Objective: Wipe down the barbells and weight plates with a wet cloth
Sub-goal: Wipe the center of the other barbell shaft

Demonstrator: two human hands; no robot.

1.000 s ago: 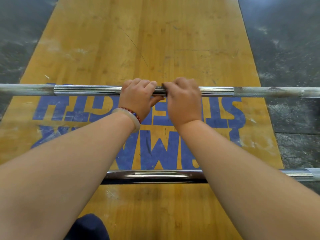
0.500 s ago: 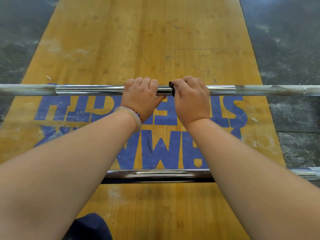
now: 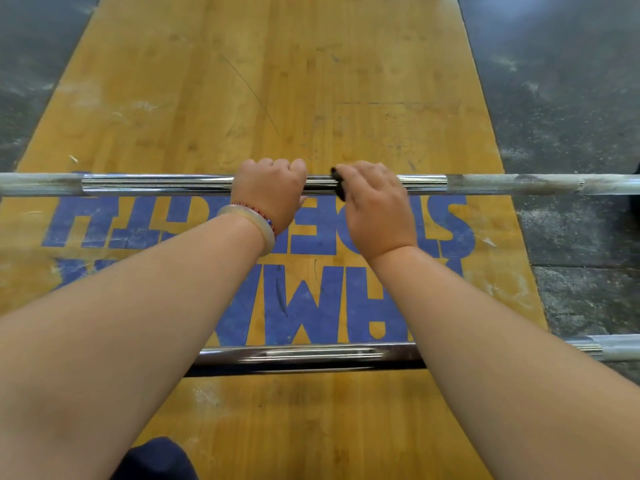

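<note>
At the nearest edge of view we note a dark blue shape [image 3: 156, 459], well short of the blue lettering [image 3: 304, 306]; we cannot tell what it is. Both bare forearms reach forward from here and cross over the lettering.

The near barbell [image 3: 304, 355] lies crosswise on the wooden platform [image 3: 277, 81], just on our side of the lettering's nearer row. Its polished centre section shows between the forearms. Its right end passes over the dark rubber floor [image 3: 571, 98] to the right of the lettering.

At the far row of the lettering, the far barbell [image 3: 156, 184] runs across the full width of view, parallel to the near one. Its shaft overlaps the far edge of the letters. We cannot tell whether it rests on the platform or sits above it.

The left hand [image 3: 270, 192] grips this shaft overhand above the middle of the lettering, with its fingers curled over the top. The wrist carries a pale bangle [image 3: 252, 223] and a bead bracelet [image 3: 256, 211].

The right hand [image 3: 374, 209] sits just beside the left, with a short gap of bare shaft between them. Its fingers curl over the shaft and over the dark cloth [image 3: 337, 188] and hold it against the bar. Only a black edge of the cloth shows, on the thumb side of the hand.

Outward of the lettering on either side, the shaft changes from polished to matte.
</note>
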